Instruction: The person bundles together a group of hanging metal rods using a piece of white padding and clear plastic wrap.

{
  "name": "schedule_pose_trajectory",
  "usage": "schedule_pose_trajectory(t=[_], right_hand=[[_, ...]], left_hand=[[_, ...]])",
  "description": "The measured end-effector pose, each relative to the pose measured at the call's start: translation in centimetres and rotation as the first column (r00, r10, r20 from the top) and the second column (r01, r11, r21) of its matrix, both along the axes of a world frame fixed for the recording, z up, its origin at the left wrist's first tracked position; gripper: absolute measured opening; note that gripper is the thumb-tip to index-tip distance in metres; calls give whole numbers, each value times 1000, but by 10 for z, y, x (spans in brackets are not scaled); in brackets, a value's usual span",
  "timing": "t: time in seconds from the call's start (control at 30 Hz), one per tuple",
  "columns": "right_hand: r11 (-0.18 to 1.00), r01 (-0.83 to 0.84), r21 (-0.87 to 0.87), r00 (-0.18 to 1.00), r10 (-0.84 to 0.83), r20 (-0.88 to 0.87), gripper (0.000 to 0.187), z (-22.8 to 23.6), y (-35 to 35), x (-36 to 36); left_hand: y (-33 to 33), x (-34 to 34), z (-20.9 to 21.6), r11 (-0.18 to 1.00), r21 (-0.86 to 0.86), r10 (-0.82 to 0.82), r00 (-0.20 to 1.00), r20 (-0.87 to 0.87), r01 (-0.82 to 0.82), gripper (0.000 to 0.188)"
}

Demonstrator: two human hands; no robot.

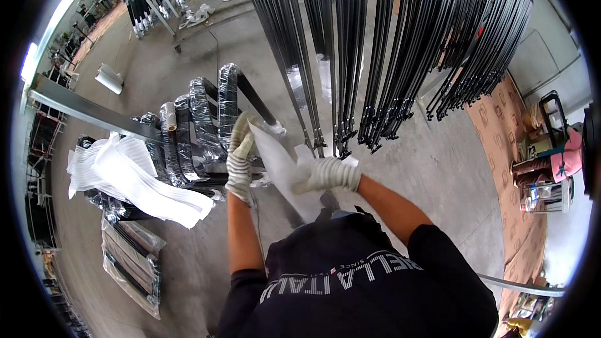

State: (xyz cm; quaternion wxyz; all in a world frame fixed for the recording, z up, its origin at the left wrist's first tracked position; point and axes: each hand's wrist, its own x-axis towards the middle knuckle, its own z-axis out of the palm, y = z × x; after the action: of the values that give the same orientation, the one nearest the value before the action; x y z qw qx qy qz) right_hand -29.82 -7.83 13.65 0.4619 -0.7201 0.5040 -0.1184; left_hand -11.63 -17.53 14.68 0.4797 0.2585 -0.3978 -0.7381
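Both my hands wear striped white work gloves. My left hand (pixel 240 158) is raised, its fingers closed at the upper edge of a thin white foam sheet (pixel 274 153). Lower and to the right, my right hand (pixel 327 174) grips the other side of that sheet, thumb against its face. The sheet hangs slanted between them in front of my chest, and what lies behind it is hidden. Just left of my left hand, bent black tube frames (pixel 199 97) wrapped in clear film stand in a row. A pile of white foam strips (pixel 128 172) lies over the frames at the left.
Many long black tubes (pixel 407 44) hang in rows ahead and to the right. A metal rail (pixel 94 109) runs in from the left. A small film roll (pixel 169 116) rests on the frames. A bagged flat bundle (pixel 131 263) lies on the floor; a white roll (pixel 109 79) stands farther off.
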Motion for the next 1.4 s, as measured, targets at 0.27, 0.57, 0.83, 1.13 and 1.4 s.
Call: schedule_pose_trajectory(t=[0.27, 0.57, 0.83, 1.13, 1.4], right_hand=[[929, -218, 299, 959, 261, -111, 34, 25, -8, -46], [863, -34, 504, 993, -29, 115, 44, -28, 14, -92], [807, 392, 442, 907, -420, -38, 50, -144, 42, -125], [786, 617, 14, 772, -602, -203, 57, -199, 16, -122], [418, 864, 281, 416, -907, 69, 29, -232, 9, -109]], left_hand=[[9, -27, 62, 396, -502, 373, 365, 853, 769, 84], [-16, -72, 0, 237, 240, -76, -229, 971, 941, 52], [-17, -58, -149, 539, 151, -234, -24, 972, 829, 49], [-45, -85, -214, 734, 105, -107, -38, 994, 671, 34], [-59, -82, -311, 667, 628, -452, 888, -85, 400, 21]])
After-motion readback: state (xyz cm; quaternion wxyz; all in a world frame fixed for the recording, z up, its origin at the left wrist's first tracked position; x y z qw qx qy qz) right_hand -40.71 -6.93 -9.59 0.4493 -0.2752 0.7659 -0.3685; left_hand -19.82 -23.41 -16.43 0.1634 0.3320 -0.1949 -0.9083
